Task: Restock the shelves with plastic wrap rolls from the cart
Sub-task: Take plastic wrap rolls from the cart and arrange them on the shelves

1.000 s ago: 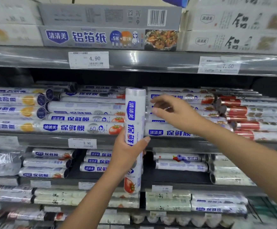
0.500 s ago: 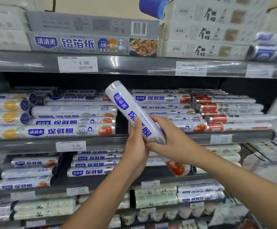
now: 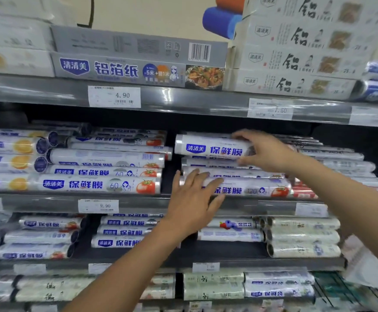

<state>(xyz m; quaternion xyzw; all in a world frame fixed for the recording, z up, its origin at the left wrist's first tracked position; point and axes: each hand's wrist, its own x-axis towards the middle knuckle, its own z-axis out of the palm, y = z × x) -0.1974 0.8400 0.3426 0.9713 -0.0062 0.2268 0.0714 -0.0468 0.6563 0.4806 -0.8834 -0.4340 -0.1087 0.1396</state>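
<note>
As right hand (image 3: 265,152) grips one plastic wrap roll (image 3: 210,149) atop the stack (image 3: 217,164), left hand (image 3: 192,199) flat on second roll (image 3: 251,190)

Supermarket aisle, stocked shelves (image 3: 183,102), price tags (image 3: 114,96), stacked plastic wrap rolls (image 3: 102,184), foil boxes (image 3: 138,69)

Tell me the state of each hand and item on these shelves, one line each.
top roll: lying sideways atop the right stack
right hand: grips the top roll, fingers above, thumb below
left hand: fingers straight, on the front roll's left end
front roll: lying sideways at the bottom of that stack
foil box: closed, lying flat
</note>
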